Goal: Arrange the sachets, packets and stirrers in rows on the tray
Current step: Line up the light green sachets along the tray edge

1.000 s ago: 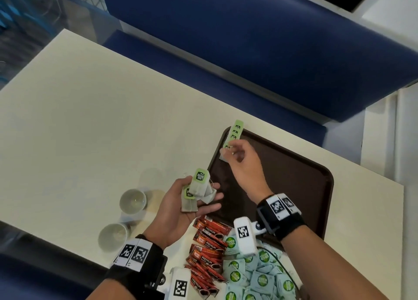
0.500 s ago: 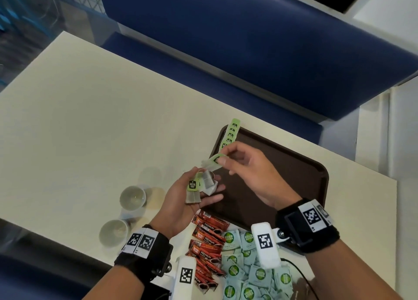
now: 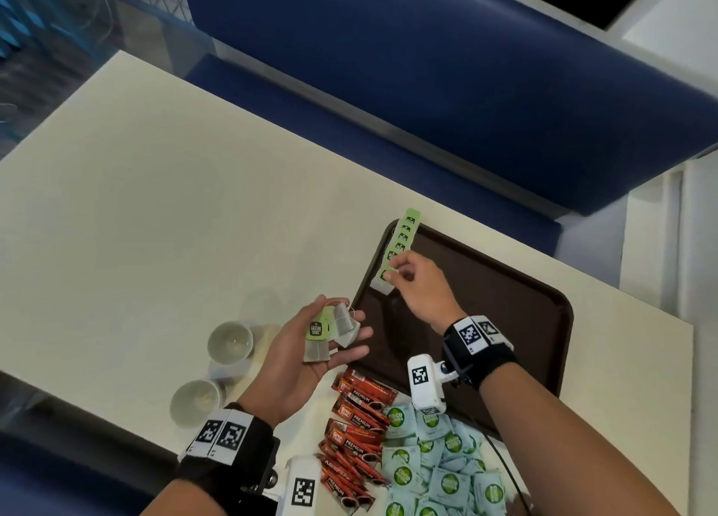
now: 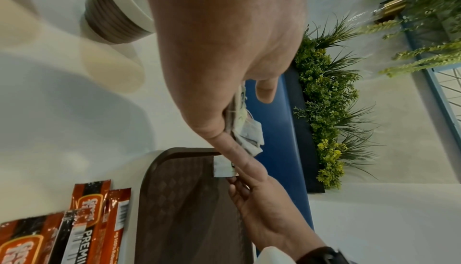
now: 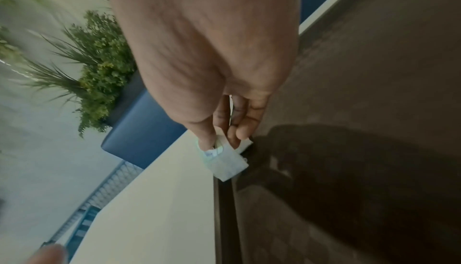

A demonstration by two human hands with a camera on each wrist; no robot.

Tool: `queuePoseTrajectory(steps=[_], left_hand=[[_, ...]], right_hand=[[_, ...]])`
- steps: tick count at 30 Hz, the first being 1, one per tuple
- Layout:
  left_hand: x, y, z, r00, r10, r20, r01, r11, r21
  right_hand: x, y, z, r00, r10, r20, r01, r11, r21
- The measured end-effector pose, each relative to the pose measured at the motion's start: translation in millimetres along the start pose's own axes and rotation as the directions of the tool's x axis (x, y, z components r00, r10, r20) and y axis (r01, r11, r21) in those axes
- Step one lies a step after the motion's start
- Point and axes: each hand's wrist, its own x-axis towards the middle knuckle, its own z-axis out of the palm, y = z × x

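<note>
A brown tray [image 3: 505, 321] lies on the cream table. A row of green-tagged tea bags [image 3: 402, 239] runs along its left rim. My right hand [image 3: 396, 272] pinches one tea bag [image 5: 227, 161] at the near end of that row, low over the rim. To the left of the tray, my left hand [image 3: 328, 333] is palm up and cradles a few more tea bags [image 4: 245, 130] on its fingers. Red coffee sticks [image 3: 357, 430] and teal sachets [image 3: 439, 465] lie heaped on the table near me. I see no stirrers.
Two small white cups [image 3: 230, 340] [image 3: 196, 401] stand left of my left hand. A blue bench [image 3: 427, 88] runs behind the table's far edge. Most of the tray floor [image 4: 179, 199] is bare, as is the table's left half.
My right hand went from the row to my left hand, pinched a tea bag there, and carried it back to the near end of the row. The left hand stayed put.
</note>
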Motion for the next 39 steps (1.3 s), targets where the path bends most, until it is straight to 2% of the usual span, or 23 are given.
queuePoseTrajectory(steps=[10, 25, 32, 34, 36, 39], left_hand=[[-1, 3, -7, 1.0, 0.011, -0.017, -0.011, 1.0, 0.009], [-4, 1, -11, 1.0, 0.017, -0.026, -0.016, 1.0, 0.015], [-8, 1, -7, 0.999, 0.021, 0.027, -0.021, 1.0, 0.019], [-7, 0, -3, 1.0, -0.006, 0.022, 0.005, 1.0, 0.025], [-5, 0, 1, 0.999, -0.045, 0.02, 0.044, 0.999, 0.031], [-2, -2, 10, 0.995, -0.074, 0.064, 0.071, 0.996, 0.049]], right_hand=[[14, 9, 10, 0.988, -0.038, -0.15, 0.027, 0.996, -0.08], [18, 7, 12, 0.985, -0.03, -0.172, 0.019, 0.997, -0.068], [-12, -14, 1, 0.97, -0.001, -0.244, -0.001, 1.0, -0.01], [-30, -28, -4, 0.981, -0.034, -0.19, 0.044, 0.998, 0.045], [-51, -47, -7, 0.995, -0.095, -0.038, 0.099, 0.987, 0.128], [-78, -68, -8, 0.967, -0.173, 0.189, 0.148, 0.979, 0.138]])
